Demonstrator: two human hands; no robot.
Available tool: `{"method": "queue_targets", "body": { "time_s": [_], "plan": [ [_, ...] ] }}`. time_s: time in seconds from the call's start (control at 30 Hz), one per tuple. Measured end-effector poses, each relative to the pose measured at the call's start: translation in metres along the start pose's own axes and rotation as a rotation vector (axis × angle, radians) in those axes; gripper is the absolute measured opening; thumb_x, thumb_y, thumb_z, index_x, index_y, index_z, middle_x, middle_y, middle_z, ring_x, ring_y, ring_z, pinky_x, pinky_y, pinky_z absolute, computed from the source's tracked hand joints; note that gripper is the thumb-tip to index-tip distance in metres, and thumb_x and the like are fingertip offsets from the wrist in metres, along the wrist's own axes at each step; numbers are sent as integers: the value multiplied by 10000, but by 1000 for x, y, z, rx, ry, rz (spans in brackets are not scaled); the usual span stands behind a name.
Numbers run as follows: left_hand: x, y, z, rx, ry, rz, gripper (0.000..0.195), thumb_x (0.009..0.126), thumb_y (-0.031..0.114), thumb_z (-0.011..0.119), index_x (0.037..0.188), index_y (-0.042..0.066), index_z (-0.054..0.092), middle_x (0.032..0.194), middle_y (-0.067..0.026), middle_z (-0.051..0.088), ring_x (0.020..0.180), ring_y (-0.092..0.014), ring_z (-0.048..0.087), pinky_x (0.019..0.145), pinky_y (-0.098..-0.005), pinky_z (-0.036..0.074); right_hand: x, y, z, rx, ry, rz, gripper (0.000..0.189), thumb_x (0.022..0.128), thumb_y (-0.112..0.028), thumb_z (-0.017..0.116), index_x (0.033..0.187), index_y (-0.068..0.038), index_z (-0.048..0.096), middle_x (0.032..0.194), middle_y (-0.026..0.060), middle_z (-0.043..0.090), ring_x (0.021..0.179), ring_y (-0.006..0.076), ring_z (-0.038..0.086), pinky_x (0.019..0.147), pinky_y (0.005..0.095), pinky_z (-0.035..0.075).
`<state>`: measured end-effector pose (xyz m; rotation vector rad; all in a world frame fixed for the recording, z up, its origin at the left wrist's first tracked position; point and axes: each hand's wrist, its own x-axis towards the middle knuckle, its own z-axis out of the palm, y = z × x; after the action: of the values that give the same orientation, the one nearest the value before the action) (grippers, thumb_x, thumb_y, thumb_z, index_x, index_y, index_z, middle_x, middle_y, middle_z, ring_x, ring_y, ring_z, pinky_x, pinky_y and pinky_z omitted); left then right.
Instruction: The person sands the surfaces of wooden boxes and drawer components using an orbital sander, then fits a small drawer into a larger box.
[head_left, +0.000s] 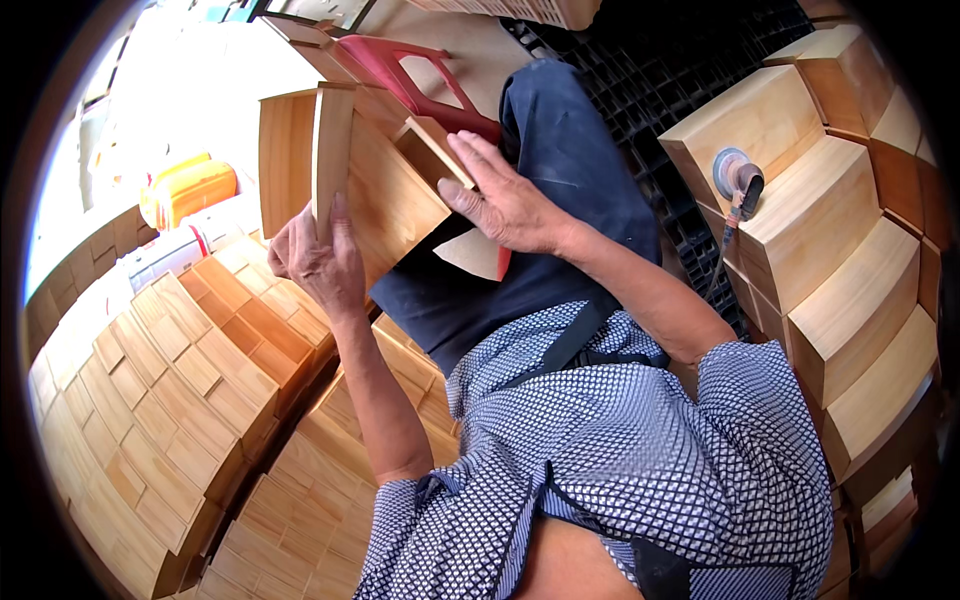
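A wooden box (390, 202) with open compartments is tilted over my lap. My left hand (319, 259) pinches the lower end of an upright thin wooden panel (332, 150) at the box, thumb on the near face. With fingers outstretched and thumb spread, my right hand (506, 199) rests against the narrow wooden wall (439, 146) on the box's right side. Its palm is hidden, so a thin thing under it cannot be ruled out. Below that hand lies a pale, curved flat piece (469, 253) with a red edge, partly covered.
Stacked wooden boxes (172, 390) fill the left side. On the right, an orbital sander (739, 176) with a hose sits on stepped wooden boxes (817, 195). A red plastic stool (450, 116) and a black plastic pallet (622, 97) stand ahead. An orange object (191, 191) is at far left.
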<state>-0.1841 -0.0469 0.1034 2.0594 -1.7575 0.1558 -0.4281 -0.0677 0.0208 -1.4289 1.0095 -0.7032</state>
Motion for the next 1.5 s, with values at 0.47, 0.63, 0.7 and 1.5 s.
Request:
{"method": "queue_targets", "body": {
  "time_s": [0.47,0.63,0.7,1.5],
  "plan": [
    [0,2,0,0,13,5,222,937,301,821,1080,132,806,961,4,745,1017,-203,597,1083,-392,317,-5,-18,23,78,-143,36,1142,1008,-786,431,1657,102,120,1717,343,146,1630,444,90,1328,480,102],
    [3,2,0,2,1,13,206,939,296,819,1063,132,802,957,3,741,1005,-207,592,1085,-391,316,-3,-12,33,46,-65,25,1069,1039,-650,529,1640,137,125,1724,345,136,1639,414,107,1327,442,132],
    [2,1,1,27,-7,17,202,938,292,819,1060,131,800,967,1,741,1009,-212,593,1084,-390,318,-3,-11,35,24,-55,24,1060,1039,-636,540,1635,141,138,1717,347,159,1636,417,122,1325,441,142],
    [3,6,-1,19,-7,42,173,945,275,809,1009,116,786,938,-17,733,1003,-220,592,1076,-396,332,-1,-10,29,-35,30,-51,1050,947,-575,694,1579,156,285,1608,357,388,1539,458,353,1284,481,285]
  ]
}}
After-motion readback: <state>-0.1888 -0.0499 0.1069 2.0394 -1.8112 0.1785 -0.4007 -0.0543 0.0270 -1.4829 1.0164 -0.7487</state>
